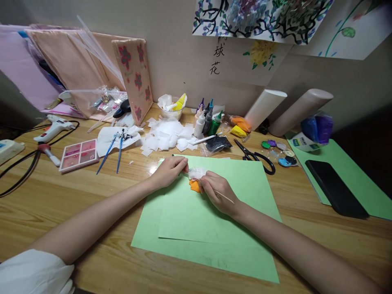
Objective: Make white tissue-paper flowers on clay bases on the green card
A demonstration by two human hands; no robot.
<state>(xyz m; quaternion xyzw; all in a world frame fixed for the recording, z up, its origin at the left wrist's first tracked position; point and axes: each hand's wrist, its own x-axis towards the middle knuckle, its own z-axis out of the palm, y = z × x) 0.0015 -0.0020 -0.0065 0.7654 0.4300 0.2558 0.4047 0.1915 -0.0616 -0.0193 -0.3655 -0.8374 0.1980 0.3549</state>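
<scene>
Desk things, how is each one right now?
Left hand, fingers pinched
Right hand, gripping a thin stick
Green paper, flat
Scissors, lying down
Green bottle, upright
Blue brushes, lying down
Glue gun, lying on its side
White roll, leaning
Clear bowl, filled

A plain matte grey wall (180, 53) rises behind a light-brown wooden table with visible grain (104, 228). Pale light glints off the tabletop; the right side falls into darkness.

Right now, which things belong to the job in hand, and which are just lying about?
Apparently the job's:
thin stick in right hand
orange lump
white tissue
green sheets
white squares, probably

Lying about:
scissors
glue gun
blue brushes
black slab
</scene>
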